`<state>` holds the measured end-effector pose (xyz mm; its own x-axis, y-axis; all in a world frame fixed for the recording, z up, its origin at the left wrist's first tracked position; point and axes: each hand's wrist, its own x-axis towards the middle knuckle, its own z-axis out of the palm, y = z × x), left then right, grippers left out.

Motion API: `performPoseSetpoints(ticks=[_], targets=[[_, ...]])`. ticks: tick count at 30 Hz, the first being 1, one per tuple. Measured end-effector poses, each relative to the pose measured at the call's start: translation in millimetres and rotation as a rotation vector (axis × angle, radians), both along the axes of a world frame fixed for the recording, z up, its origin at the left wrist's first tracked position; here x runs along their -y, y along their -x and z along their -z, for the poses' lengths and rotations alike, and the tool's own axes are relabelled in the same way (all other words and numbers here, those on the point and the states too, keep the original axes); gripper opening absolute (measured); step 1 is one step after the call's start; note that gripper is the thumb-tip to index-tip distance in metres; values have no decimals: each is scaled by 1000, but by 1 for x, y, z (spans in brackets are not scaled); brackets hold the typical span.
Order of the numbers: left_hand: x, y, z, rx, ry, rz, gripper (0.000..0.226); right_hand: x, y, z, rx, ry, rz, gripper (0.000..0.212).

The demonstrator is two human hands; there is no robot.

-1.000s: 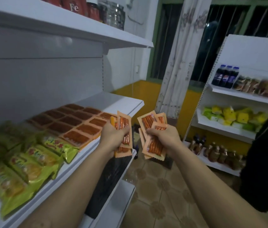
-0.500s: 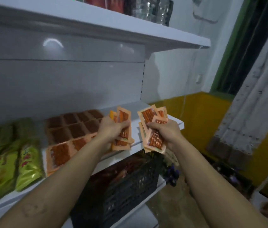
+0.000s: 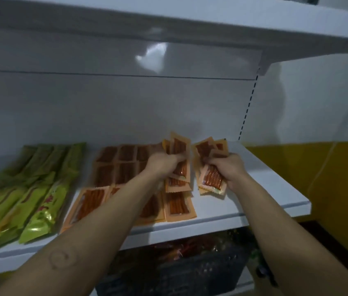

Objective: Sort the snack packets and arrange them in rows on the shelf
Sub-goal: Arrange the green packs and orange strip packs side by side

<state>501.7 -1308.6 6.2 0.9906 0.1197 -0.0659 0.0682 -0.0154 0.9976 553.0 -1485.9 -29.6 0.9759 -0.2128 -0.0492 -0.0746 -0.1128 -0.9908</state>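
- Left hand: fingers curled round orange packet fan, over the right end of laid orange rows.
- Right hand: fingers grip second bunch, just right of rows, above shelf.
- Judgement: lay packets singly, edges flush with rows.

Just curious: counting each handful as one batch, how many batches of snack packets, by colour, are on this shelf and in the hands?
Orange packets: 3 (rows on the shelf, one handful in the left hand, one in the right hand)
Green packets: 1 (on the shelf)
Total: 4
Single packets are too blurred to count.
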Motion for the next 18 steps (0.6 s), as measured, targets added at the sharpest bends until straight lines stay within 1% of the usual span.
performPoseSetpoints(ticks=[1,4,6,9,11,13,15,16,18], targets=[[2,-10,1,11,-8,12,31,0,-8,-1,0,23,-12,20],[10,-39,8,47,-13,7,16,6,-30,-2,33,104,-27,19],[19,-53,12,26,1,-4,16,13,-41,1,32,149,-49,18],[34,-73,17,-21,-5,-13,14,26,-62,4,-33,213,-71,18],[44,-89,18,-8,-31,-22,20,33,-81,4,-35,284,-101,19],[53,-106,22,11,-146,-56,24,37,-102,4,-18,323,-141,18],[62,-119,28,9,-308,-72,26,39,-120,7,-17,387,-178,17],[66,-125,32,-4,-404,-85,33,39,-127,10,-24,456,-197,20],[71,-134,38,-54,-599,-130,57,39,-138,15,-38,600,-226,25]])
